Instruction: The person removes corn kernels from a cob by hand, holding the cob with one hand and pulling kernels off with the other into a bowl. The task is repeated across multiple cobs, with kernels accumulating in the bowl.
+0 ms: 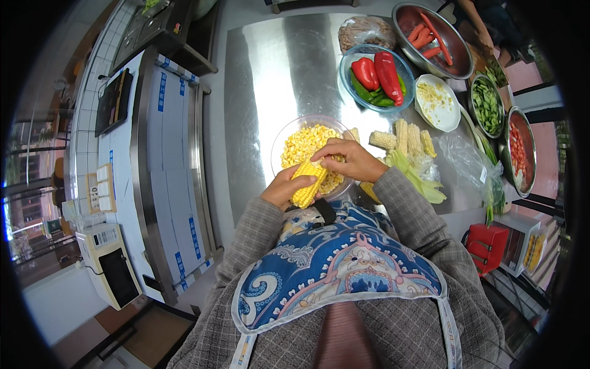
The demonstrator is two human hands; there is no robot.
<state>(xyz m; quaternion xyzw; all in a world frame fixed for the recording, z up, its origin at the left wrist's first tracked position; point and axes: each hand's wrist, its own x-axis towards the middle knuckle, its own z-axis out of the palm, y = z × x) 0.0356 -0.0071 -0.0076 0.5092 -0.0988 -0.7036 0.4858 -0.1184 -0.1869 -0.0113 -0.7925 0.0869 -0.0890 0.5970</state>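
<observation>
My left hand (pixel 285 187) grips a yellow corn cob (pixel 308 184), tilted over the near side of a clear bowl (pixel 275 152). Loose corn kernels (pixel 302 143) fill much of the bowl. My right hand (pixel 352 159) touches the cob's upper end with bent fingers; whether a kernel is between them I cannot tell. Several stripped corn cobs (pixel 402 136) lie to the right of the bowl, with green corn husks (pixel 415 177) nearer to me. Part of another yellow cob (pixel 370 191) shows beneath my right sleeve.
On the steel table (pixel 249 106) stand a bowl of peppers (pixel 388 78), a metal bowl of carrots (pixel 426 39), a white plate (pixel 449 121) with chopped bits, and metal bowls of green pieces (pixel 486 106) and red pieces (pixel 518 150). Another person's hand (pixel 485 39) is at a cutting board, top right.
</observation>
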